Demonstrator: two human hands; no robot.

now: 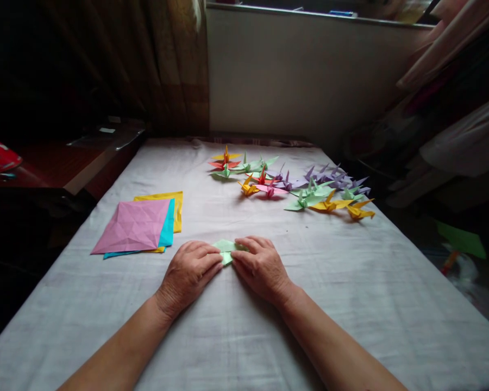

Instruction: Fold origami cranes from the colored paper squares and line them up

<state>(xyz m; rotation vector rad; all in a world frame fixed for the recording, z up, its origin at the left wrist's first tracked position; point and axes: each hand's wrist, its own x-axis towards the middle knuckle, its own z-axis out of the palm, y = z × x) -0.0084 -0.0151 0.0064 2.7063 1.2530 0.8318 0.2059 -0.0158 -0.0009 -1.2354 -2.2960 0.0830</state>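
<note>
Bare forearms (118,342) nearest, reaching in from the near edge over a cloth-covered desk (236,336); head view only. Green paper (225,247) is held low against the desk, around its middle, between the left hand (192,270) and the right hand (264,269). Its left end is grasped by the left fingers, its right end by the right fingers; much of the outline is covered, and the exact set of the right thumb cannot be made out. A folded edge is seen across the piece, so it is judged partly folded; no wings or neck can be seen on it. Finished: folded cranes (287,183) are grouped beyond the hands, toward the far right, in yellow, red, pink, green and purple, wings spread; no count made, as several overlap. Unfolded: beside the left hand and a little beyond it, a mauve sheet (136,225) is laid over a blue sheet (168,225) and a yellow sheet (178,212), all roughly flat, crease marks noted on the mauve. Judged mostly done: one piece in hand, a few sheets left.
</note>
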